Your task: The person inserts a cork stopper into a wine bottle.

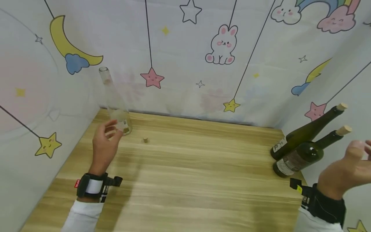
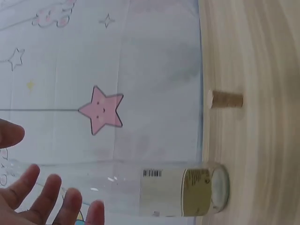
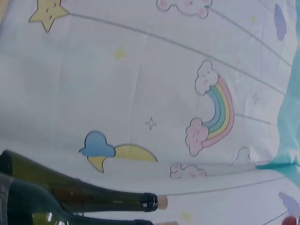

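Observation:
A clear glass bottle with a pale label stands upright and uncorked at the back left of the table. My left hand is right in front of its lower part in the head view. Its fingers are loosely bent and spread from the thumb, with nothing between them; in the left wrist view they overlap the bottle's neck side. A small cork stands on the wood to the right of the bottle. My right hand, partly cut off by the frame edge, is raised beside two corked bottles, its visible fingers relaxed and holding nothing.
At the right edge of the table stand the two dark green bottles, a slimmer one behind and a wider one in front. Printed cloth walls enclose the wooden table at the back and sides.

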The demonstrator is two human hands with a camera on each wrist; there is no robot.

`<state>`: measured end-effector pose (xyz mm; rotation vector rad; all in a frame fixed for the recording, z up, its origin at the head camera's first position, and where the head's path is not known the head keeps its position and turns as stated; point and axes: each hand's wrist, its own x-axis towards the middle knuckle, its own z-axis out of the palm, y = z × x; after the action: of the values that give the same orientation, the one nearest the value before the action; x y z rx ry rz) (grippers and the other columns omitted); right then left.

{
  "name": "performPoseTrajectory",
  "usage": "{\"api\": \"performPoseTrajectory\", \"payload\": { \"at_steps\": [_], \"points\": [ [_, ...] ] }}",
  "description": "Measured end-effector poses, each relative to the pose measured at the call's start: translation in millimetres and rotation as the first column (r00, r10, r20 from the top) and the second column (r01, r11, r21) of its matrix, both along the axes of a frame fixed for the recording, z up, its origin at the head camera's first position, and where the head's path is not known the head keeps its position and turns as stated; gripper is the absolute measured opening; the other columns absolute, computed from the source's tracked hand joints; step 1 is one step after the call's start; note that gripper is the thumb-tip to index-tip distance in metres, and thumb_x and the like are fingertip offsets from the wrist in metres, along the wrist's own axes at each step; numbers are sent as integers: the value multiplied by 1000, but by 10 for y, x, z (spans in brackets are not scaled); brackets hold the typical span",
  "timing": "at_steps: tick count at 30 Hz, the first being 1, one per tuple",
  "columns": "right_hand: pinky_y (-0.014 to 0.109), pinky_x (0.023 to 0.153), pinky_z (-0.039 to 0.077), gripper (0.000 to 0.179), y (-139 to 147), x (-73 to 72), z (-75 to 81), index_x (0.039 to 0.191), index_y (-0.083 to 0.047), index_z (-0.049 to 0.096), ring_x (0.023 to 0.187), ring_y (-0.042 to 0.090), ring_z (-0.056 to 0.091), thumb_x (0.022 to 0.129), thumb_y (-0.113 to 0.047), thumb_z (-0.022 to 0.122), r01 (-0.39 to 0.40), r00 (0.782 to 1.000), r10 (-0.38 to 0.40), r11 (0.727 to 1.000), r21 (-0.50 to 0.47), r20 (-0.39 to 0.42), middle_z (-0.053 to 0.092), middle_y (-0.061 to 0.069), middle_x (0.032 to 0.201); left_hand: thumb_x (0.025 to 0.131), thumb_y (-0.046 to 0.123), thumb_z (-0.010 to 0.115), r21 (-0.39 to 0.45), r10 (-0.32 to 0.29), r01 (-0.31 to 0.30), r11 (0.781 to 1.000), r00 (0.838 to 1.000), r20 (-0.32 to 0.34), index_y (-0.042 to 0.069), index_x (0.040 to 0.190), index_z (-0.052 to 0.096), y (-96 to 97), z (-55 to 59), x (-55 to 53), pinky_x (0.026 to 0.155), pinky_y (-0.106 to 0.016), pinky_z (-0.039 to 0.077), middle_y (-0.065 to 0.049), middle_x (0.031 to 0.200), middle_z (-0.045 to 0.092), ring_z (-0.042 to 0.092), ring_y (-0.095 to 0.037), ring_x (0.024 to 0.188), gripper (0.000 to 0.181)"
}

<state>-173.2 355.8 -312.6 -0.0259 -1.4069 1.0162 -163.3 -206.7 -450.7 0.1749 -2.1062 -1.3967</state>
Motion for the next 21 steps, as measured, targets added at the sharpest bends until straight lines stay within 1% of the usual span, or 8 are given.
{"api": "performPoseTrajectory", "payload": {
  "at_steps": [2,3,6,9,14,16,18,21],
  "points": [
    [28,99,31,20,-80,16,-9,106,3,56,104,17,48,87,-2,53,-49,999,50,999,-13,14,51,3,105,97,27,67,15,76,-77,997,997,24,4,143,48,-150,64,-180,98,-42,41,-10,137,45,45,-28,122,54],
    [29,99,31,22,-116,26,-24,107,4,56,103,17,48,86,-2,52,-75,997,75,997,-23,33,50,4,105,96,30,68,28,104,-105,994,994,40,5,145,44,-210,89,-264,100,-45,39,-12,140,41,42,-29,125,60],
    [31,95,32,21,-148,55,-67,103,10,57,99,17,49,85,1,52,-131,991,132,990,-45,29,49,6,102,91,35,73,56,148,-152,987,987,67,8,152,31,-340,106,-471,106,-43,32,-13,147,29,32,-27,132,79],
    [28,90,34,16,-108,90,-108,101,8,59,95,16,49,87,4,52,-133,990,137,987,-88,37,51,6,98,88,36,76,77,160,-166,983,984,80,12,156,21,-390,69,-600,113,-42,25,-11,153,23,25,-25,139,91],
    [25,85,37,9,-14,158,-126,96,10,59,88,19,50,87,10,57,-209,978,201,956,-205,-59,54,11,93,85,36,79,100,154,-163,982,984,86,15,159,14,-398,32,-760,116,-39,19,-7,159,21,21,-19,144,101],
    [25,85,38,13,12,184,-127,98,16,57,88,20,51,86,11,58,-240,970,222,940,-242,-99,55,14,93,84,36,80,100,147,-156,983,985,91,16,159,13,-390,42,-829,117,-39,18,-7,160,21,21,-19,144,103],
    [25,84,39,16,32,202,-127,100,19,57,87,21,51,85,13,59,-261,964,235,931,-257,-128,56,15,93,85,38,80,101,141,-151,983,985,101,17,160,12,-383,62,-897,117,-39,18,-6,160,22,22,-19,145,104],
    [24,84,39,17,53,188,-122,100,21,56,86,20,51,85,14,59,-288,956,264,925,-249,-127,55,13,91,85,39,80,116,133,-146,982,984,119,17,160,11,-386,72,-980,117,-41,18,-7,161,22,22,-20,146,103]
  ]
}}
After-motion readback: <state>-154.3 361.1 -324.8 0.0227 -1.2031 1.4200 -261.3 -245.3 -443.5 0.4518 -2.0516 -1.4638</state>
